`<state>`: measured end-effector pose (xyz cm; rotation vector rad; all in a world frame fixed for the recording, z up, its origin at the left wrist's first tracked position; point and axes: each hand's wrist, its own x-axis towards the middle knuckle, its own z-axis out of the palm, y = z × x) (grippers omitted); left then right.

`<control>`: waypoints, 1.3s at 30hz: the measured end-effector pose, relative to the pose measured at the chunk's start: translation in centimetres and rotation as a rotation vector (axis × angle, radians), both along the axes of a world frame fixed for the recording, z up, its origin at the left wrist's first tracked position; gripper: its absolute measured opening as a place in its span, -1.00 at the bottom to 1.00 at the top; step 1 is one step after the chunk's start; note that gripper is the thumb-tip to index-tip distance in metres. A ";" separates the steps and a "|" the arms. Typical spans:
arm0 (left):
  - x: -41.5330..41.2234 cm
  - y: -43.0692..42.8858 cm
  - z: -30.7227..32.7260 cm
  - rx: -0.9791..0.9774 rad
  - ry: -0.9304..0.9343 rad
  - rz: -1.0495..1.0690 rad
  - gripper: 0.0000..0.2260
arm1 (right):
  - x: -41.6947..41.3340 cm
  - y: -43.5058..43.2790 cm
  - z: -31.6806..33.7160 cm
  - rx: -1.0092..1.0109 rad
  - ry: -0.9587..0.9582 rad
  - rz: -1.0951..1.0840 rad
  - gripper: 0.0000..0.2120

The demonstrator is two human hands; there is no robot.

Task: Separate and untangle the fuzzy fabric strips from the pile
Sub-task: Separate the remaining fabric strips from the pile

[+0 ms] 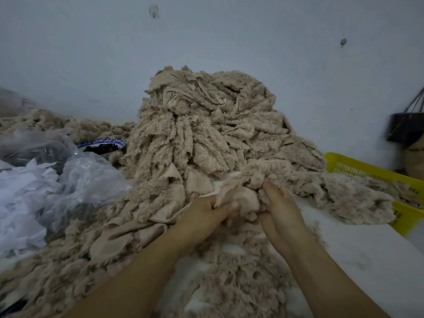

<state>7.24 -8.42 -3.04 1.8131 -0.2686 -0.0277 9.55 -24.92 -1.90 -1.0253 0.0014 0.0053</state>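
Pile: the pile point(202, 134) of beige fuzzy strips stood heaped against the wall at twelve o'clock from the hands, with looser strips spilling toward six and eight o'clock over the table point(367, 253).
Strip in hand: a bunched strip point(245, 198) sat at the foot of the pile, between the two hands; its far end ran back into the heap at one o'clock.
Left hand: the left hand point(206, 214) had its fingers curled and pinching the smooth backing of that strip.
Right hand: the right hand point(284, 212) lay close against the same bunch at three o'clock of the left. Its fingers looked fairly straight and its thumb was hidden, so I could not tell whether it was truly gripping.
Hands together: they were nearly touching, with only the bunch between them.
Risk, snag: the strip looked interlocked with its neighbours, so a hard pull would probably have tightened the tangle or torn the fraying edge.
Risk, collapse: the hands worked at the base of a tall heap, so dragging from there could have brought the upper strips sliding down over them.
Risk, surroundings: a tumbling heap could have spread to nine o'clock onto the bowl point(101, 146) of dark contents and the plastic bags point(87, 177), or to three o'clock into the yellow basket point(348, 166), mixing sorted with unsorted.
Risk, view: blur around the fingers suggested quick motion, which made a slipped pinch likely.
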 end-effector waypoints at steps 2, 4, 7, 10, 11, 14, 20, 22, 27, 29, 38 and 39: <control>0.1 0.2 0.1 -0.081 0.023 0.052 -0.59 | 0.1 -0.2 0.0 -0.004 0.022 -0.046 -0.70; 0.1 0.3 0.3 -0.207 0.043 0.051 -0.56 | 0.4 -0.5 0.0 -0.015 0.053 -0.084 -0.61; 0.1 0.2 0.3 -0.298 0.022 0.075 -0.60 | 0.1 -0.6 0.1 -0.174 0.024 -0.098 -0.71; 0.4 0.0 0.2 -0.272 -0.030 0.123 -0.62 | -0.5 0.0 -0.5 -0.545 -0.114 -0.039 -0.81; 0.4 0.0 0.1 -0.247 -0.041 0.128 -0.63 | -0.9 0.3 -0.6 -0.639 -0.166 0.017 -0.84; 0.3 0.1 0.0 -0.226 -0.057 0.105 -0.61 | -0.9 0.9 -1.4 -0.855 -0.325 0.124 -0.79; 0.7 0.1 -0.2 -0.233 -0.077 0.247 -0.65 | 0.4 -0.2 -1.4 -0.634 -0.181 0.007 -0.86; 0.6 0.0 -0.3 -0.164 -0.100 0.244 -0.67 | 1.0 -2.0 0.0 0.036 -0.132 -0.124 -0.78; 1.2 -0.7 -0.6 0.203 -0.134 0.225 -0.79 | 1.7 -2.7 -1.8 0.022 0.105 -0.270 -0.63; 2.0 -0.7 -0.6 0.355 -0.195 0.234 -0.80 | 1.9 -1.8 -2.4 -0.226 0.070 -0.292 -0.90; 8.6 1.8 -2.1 1.019 -0.107 0.419 -0.71 | 1.1 -0.9 -3.0 -0.867 -0.114 -0.142 -0.80; 8.8 1.9 -2.2 1.005 -0.111 0.438 -0.74 | 1.1 -0.9 -3.0 -0.887 -0.124 -0.135 -0.79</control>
